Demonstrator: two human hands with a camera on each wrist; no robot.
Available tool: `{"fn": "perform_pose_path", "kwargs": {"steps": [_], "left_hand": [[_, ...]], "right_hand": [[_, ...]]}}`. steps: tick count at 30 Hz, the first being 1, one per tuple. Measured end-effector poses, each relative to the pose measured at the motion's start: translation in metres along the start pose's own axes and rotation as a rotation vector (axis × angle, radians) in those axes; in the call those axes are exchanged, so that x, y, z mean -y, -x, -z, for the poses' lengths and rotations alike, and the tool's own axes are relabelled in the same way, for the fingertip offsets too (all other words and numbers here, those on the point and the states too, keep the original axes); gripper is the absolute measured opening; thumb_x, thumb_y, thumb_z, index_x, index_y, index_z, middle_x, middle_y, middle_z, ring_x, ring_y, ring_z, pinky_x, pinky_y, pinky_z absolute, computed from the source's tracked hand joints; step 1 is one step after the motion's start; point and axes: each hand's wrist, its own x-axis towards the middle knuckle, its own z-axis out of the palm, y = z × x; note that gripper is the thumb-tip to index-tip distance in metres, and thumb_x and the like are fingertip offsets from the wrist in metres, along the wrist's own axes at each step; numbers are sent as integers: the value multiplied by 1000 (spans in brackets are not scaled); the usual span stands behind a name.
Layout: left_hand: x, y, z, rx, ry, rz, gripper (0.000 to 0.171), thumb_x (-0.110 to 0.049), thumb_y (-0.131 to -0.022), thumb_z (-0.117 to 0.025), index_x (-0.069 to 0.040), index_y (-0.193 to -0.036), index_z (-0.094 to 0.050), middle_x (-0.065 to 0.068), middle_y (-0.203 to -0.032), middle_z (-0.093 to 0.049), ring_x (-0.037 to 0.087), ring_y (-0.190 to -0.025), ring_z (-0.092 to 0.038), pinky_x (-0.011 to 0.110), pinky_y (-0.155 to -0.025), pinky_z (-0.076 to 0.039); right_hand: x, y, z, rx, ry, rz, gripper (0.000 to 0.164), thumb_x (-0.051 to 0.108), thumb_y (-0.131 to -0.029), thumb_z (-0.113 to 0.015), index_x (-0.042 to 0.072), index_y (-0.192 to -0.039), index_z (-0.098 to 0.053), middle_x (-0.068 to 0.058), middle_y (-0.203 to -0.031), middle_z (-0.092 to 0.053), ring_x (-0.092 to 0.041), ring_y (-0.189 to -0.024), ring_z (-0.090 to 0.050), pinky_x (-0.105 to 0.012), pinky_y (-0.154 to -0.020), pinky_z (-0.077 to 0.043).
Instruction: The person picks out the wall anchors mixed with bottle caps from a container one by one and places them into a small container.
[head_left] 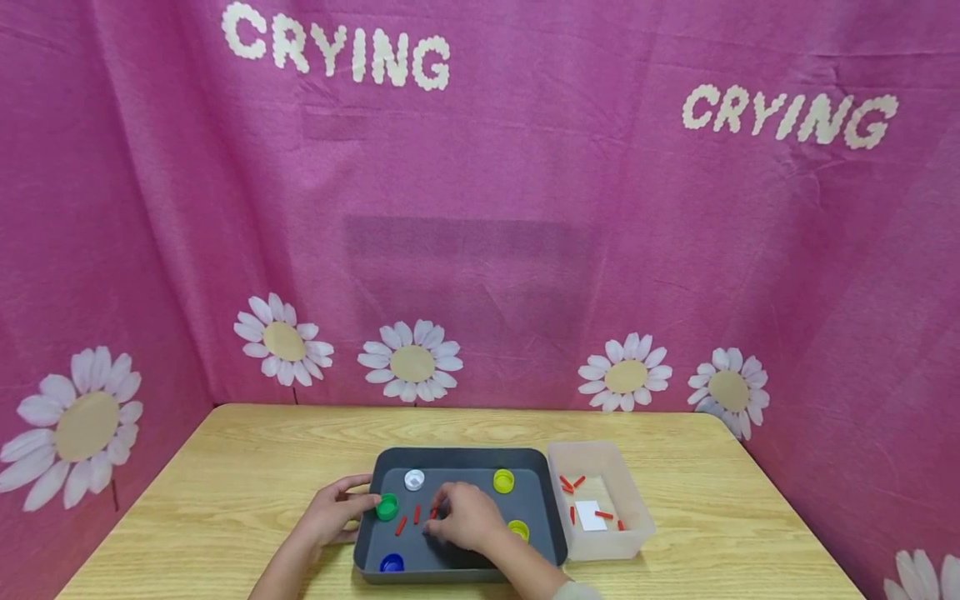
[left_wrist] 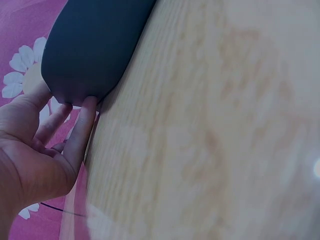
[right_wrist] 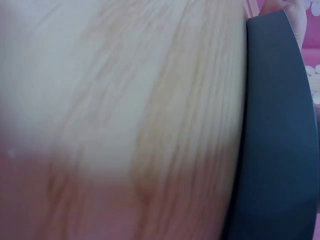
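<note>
A dark grey tray (head_left: 457, 575) stands on the table. At its left side my left hand (head_left: 330, 512) grips the wall, thumb over the rim beside a green bottle cap (head_left: 387, 507) and fingers outside, as the left wrist view also shows around the tray's end (left_wrist: 95, 45). Over the middle of the tray my right hand (head_left: 471, 517) pinches a small red stick (head_left: 433, 513), partly hidden by the fingers. Two more red sticks lie to its left, one nearer (head_left: 401, 526) and one farther (head_left: 417, 514). The right wrist view shows only the tray's outer wall (right_wrist: 280, 125) and table.
Inside the tray sit a white cap (head_left: 414, 479), a blue cap (head_left: 392, 563) and two yellow caps, one at the back (head_left: 503, 481) and one nearer (head_left: 519, 529). Against its right side stands a translucent bin (head_left: 633, 500) with several red sticks and a white card (head_left: 591, 516).
</note>
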Motion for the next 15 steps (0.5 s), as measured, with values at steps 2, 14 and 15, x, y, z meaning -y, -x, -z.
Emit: {"fn": "perform_pose_path", "kwargs": {"steps": [2, 14, 15], "left_hand": [[0, 0, 0, -4, -2, -1, 55, -20, -80, -72, -4, -129, -53, 9, -95, -62, 15, -76, -58, 33, -61, -56], [0, 1, -1, -5, 4, -1, 54, -19, -81, -71, -4, -129, -53, 8, -95, -63, 15, -76, -58, 33, -61, -56], [0, 1, -1, -4, 2, -2, 54, -19, -81, -71, -4, -129, -53, 8, -94, -62, 15, -75, -58, 33, -61, -56]], "right_hand": [[-1, 2, 3, -13, 1, 7, 20, 27, -74, -77, 15, -85, -65, 8, -67, -53, -6, -59, -45, -23, -51, -35], [-7, 11, 24, -39, 1, 27, 21, 28, -75, -76, 14, -86, -65, 8, -65, -50, -5, -56, -44, -22, -47, -35], [-7, 11, 26, -36, -5, 25, 21, 27, -75, -76, 14, -87, -66, 8, -64, -50, -5, -55, -44, -23, -47, -35]]}}
